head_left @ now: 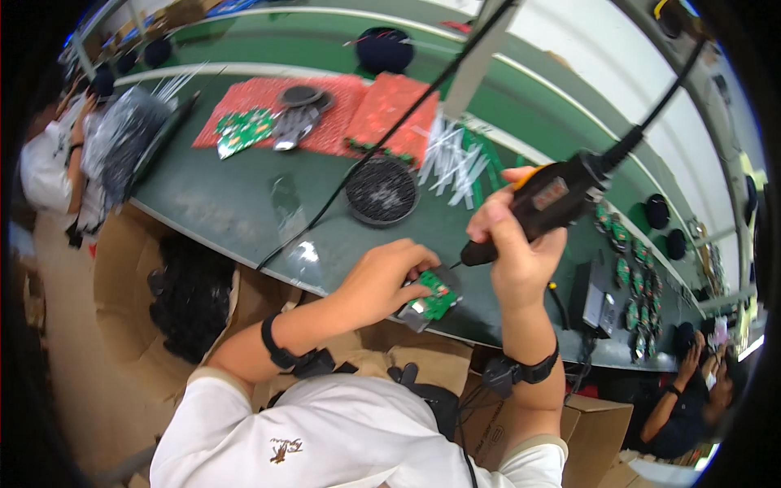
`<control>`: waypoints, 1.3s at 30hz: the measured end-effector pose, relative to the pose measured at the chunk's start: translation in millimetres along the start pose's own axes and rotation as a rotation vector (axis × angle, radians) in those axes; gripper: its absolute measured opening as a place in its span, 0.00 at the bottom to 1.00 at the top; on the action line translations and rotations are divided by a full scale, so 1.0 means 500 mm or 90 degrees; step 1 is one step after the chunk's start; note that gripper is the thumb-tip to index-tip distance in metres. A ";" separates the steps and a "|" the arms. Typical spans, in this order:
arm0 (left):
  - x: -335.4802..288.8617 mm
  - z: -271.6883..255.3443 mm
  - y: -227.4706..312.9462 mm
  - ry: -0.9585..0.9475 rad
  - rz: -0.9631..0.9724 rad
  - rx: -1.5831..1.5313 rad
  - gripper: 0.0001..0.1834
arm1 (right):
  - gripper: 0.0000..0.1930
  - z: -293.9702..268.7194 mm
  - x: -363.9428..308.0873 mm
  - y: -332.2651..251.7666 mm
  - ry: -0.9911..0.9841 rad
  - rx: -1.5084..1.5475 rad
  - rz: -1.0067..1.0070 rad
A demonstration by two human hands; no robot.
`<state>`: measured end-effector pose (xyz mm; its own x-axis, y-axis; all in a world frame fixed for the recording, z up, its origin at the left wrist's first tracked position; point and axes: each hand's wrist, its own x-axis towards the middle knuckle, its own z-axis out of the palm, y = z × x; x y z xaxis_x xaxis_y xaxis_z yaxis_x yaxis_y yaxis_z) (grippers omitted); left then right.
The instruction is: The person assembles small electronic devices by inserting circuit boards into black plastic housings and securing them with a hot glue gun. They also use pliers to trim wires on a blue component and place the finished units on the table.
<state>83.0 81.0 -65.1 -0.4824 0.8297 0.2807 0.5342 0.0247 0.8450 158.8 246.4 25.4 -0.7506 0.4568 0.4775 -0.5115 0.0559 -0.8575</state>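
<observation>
With fingers closed, my left hand (390, 281) grips a green circuit board (438, 299) near the front edge of the workbench (268, 215). A dark, flat part shows beneath the board. My right hand (521, 244) is wrapped round a black electric screwdriver (555, 199), whose cord runs up to the right. The screwdriver's tip points down and left, just above the board; whether it touches cannot be told. Beyond my left hand stands a round black dish (381, 193) full of small dark pieces, probably screws.
Red bubble wrap (333, 130) lies at the back with green boards (244, 128) on it. White strips (451, 159) lie right of it. Several finished-looking boards (639, 285) and a black box (598, 297) sit at right. A cardboard box (122, 285) stands below left. Co-workers sit at both sides.
</observation>
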 end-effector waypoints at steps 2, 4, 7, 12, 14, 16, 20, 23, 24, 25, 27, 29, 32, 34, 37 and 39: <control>0.007 0.000 0.010 0.002 -0.029 -0.026 0.24 | 0.22 -0.019 0.001 -0.020 0.020 -0.064 0.045; 0.007 0.002 0.012 0.017 -0.061 -0.086 0.24 | 0.21 -0.085 -0.028 0.006 -0.037 -0.509 0.015; 0.000 0.010 0.009 0.063 -0.094 -0.192 0.23 | 0.29 -0.105 -0.100 -0.026 -0.191 -0.564 0.246; 0.002 0.045 0.026 0.104 -0.029 -0.256 0.19 | 0.18 -0.152 -0.191 -0.053 -0.071 -0.323 0.441; -0.008 0.031 0.021 0.141 0.007 -0.196 0.17 | 0.16 -0.216 -0.200 -0.099 0.038 -0.243 0.445; -0.029 0.000 0.004 0.138 0.016 -0.079 0.15 | 0.11 -0.294 -0.187 -0.167 0.237 -0.242 0.358; -0.051 -0.015 -0.013 0.128 0.013 0.039 0.12 | 0.09 -0.665 -0.210 -0.248 0.506 -0.216 0.105; -0.049 -0.002 0.000 0.120 0.047 0.075 0.10 | 0.11 -0.989 -0.275 -0.283 0.732 -0.227 0.083; -0.045 0.002 0.006 0.114 0.057 0.104 0.10 | 0.11 -1.105 -0.316 -0.283 0.757 -0.203 0.090; -0.042 0.001 0.014 0.115 0.061 0.148 0.10 | 0.12 -1.181 -0.318 -0.258 0.834 -0.188 0.132; -0.035 0.008 0.031 0.115 0.057 0.231 0.10 | 0.09 -1.317 -0.325 -0.158 0.887 -0.138 0.143; -0.016 0.025 0.025 0.094 0.069 0.235 0.09 | 0.07 -1.516 -0.445 -0.187 0.915 -0.108 0.163; -0.040 -0.006 -0.011 0.141 0.089 0.197 0.08 | 0.10 -1.725 -0.353 -0.378 0.742 -0.070 0.125; -0.043 -0.003 0.006 0.148 0.084 0.242 0.08 | 0.12 -1.764 -0.327 -0.300 0.642 0.030 0.186; -0.018 0.012 -0.002 0.099 0.072 0.267 0.07 | 0.10 -1.753 -0.379 -0.270 0.799 -0.055 0.258; -0.026 0.007 -0.009 0.103 0.082 0.260 0.07 | 0.06 -1.704 -0.321 -0.306 0.823 -0.224 0.265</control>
<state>89.3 71.9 -74.3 -0.4789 0.7440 0.4660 0.8113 0.1723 0.5586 713.8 921.0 -83.4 0.1901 0.9674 -0.1674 -0.0753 -0.1556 -0.9849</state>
